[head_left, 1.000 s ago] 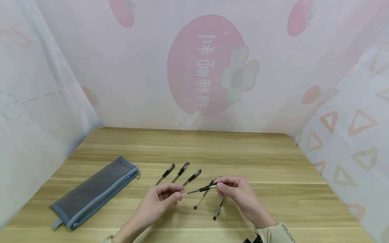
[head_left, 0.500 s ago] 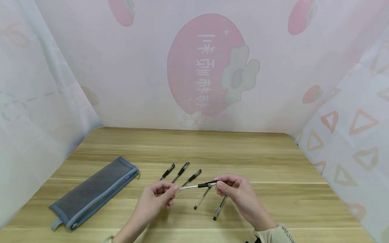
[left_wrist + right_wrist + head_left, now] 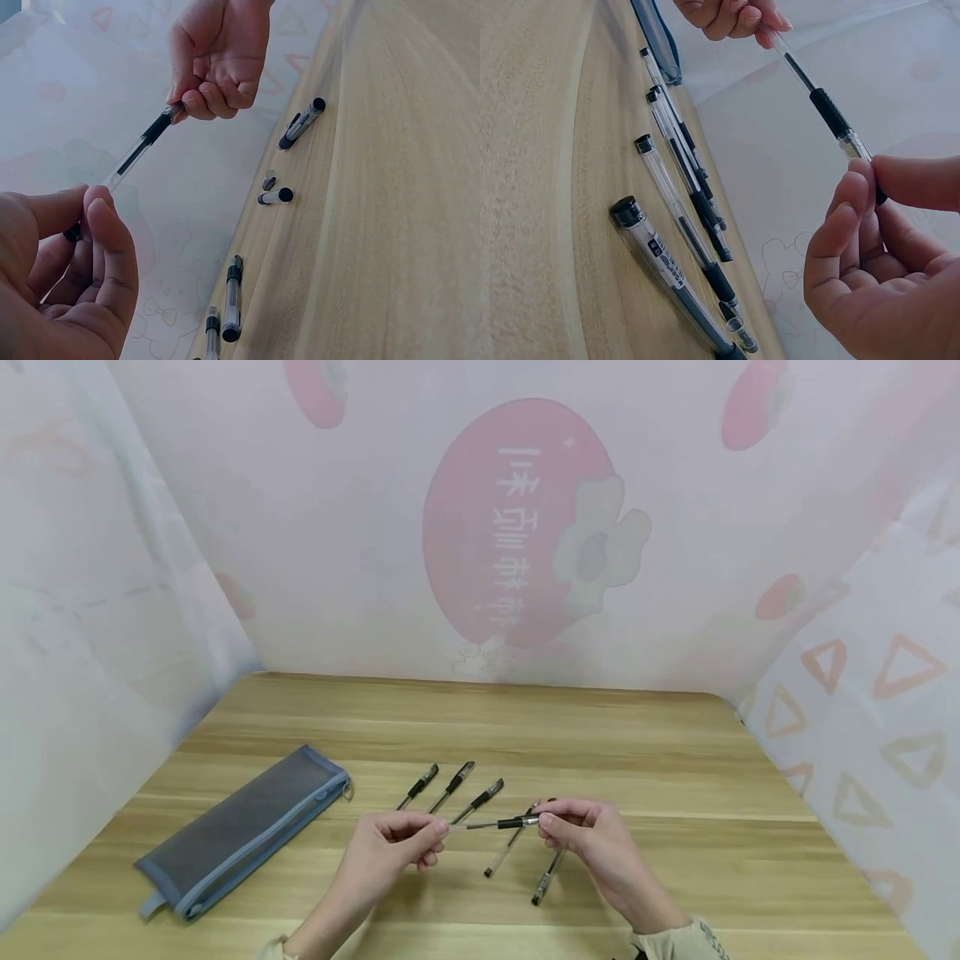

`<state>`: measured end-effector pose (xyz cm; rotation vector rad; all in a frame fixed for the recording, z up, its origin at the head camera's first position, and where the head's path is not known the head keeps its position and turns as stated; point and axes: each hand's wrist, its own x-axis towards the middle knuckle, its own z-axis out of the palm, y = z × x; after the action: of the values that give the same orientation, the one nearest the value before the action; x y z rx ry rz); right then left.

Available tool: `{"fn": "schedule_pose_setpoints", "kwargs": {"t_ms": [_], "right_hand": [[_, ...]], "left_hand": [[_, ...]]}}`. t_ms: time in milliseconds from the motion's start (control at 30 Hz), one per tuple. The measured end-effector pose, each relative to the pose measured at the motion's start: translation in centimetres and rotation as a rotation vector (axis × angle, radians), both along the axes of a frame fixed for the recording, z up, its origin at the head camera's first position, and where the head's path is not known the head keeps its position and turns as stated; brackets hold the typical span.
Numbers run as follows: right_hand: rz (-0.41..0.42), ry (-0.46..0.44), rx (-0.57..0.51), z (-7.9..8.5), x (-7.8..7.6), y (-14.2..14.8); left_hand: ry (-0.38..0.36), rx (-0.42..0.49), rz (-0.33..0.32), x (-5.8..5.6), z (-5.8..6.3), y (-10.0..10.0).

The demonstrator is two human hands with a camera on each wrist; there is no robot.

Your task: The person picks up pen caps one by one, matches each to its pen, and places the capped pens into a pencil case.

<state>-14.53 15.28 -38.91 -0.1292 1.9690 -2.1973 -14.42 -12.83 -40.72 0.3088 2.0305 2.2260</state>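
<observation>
At the far left of my wooden table, toward its left edge, lies a grey mesh pencil case with blue trim. It sits aslant, zip side turned toward my hands, which I'd guess leaves its long opening easy to reach; whether the zip is open I cannot tell. Its ring pull is at the end nearer the table's far edge.

Next comes my left hand, thumb and fingertips pinching the plain end of a capped gel pen. From my left wrist, the black plug shows between my fingers, so the pinch falls a little in from the very end.

Behind that hand, a left gel pen, a middle gel pen and a third gel pen lie side by side, apart, dark caps toward the far edge; such spacing probably makes each easy to pick out.

The capped gel pen hangs nearly level above the table, between my hands. Its black rubber grip and clear barrel are uncovered, I suppose because I hold only the ends.

Beneath it slants a clear-barrelled pen, plug toward the near edge. My right hand pinches the cap end, thumb against fingertips; below it a labelled pen lies partly hidden.
</observation>
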Motion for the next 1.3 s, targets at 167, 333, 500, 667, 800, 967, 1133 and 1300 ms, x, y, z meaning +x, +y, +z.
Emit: {"fn": "schedule_pose_setpoints", "kwargs": {"t_ms": [167, 333, 500, 667, 800, 967, 1133, 1300], "right_hand": [[-0.011, 0.009, 0.003, 0.00, -0.08, 0.02], [-0.005, 0.030, -0.023, 0.13, -0.15, -0.05], [0.010, 0.048, -0.043, 0.31, -0.14, 0.01], [0.013, 0.061, -0.050, 0.33, -0.11, 0.20], [0.007, 0.057, -0.052, 0.27, -0.10, 0.28], [0.003, 0.052, -0.052, 0.22, 0.00, 0.25], [0.007, 0.056, -0.048, 0.19, 0.09, 0.23], [-0.008, 0.048, -0.019, 0.07, 0.08, 0.04]], "left_hand": [[0.009, -0.007, -0.005, -0.28, -0.01, -0.03], [0.019, 0.004, -0.016, -0.31, 0.02, -0.15], [0.019, 0.010, -0.024, -0.18, 0.02, -0.11], [0.045, 0.014, -0.045, -0.22, -0.03, 0.04], [0.052, 0.010, -0.055, -0.19, -0.06, 0.14], [0.056, 0.010, -0.066, -0.06, -0.09, 0.14], [0.076, 0.008, -0.085, 0.03, -0.24, 0.08], [0.045, 0.009, -0.055, 0.10, -0.38, 0.21]]}}
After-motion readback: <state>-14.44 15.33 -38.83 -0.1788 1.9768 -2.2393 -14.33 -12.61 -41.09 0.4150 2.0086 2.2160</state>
